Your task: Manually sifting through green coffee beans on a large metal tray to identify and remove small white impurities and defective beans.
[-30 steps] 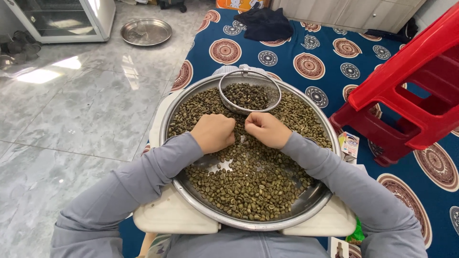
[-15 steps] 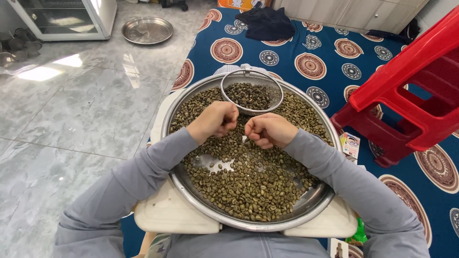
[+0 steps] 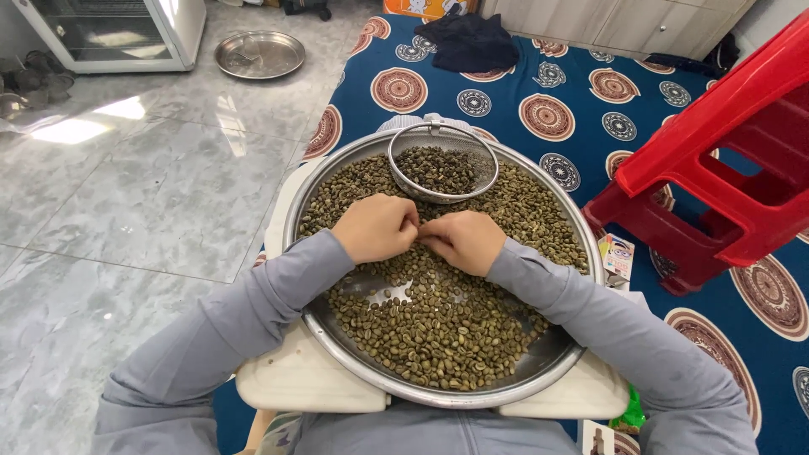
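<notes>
both hands sift beans in steel tray, blue patterned mat, marble floor.

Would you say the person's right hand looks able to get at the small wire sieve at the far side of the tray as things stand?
Probably yes. The right hand rests on the beans just short of the wire sieve, whose top is open, and nothing lies between them.

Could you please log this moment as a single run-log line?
left hand: curled on beans | right hand: curled on beans, beside left | beans: in round metal tray | sieve: at tray's far edge
</notes>
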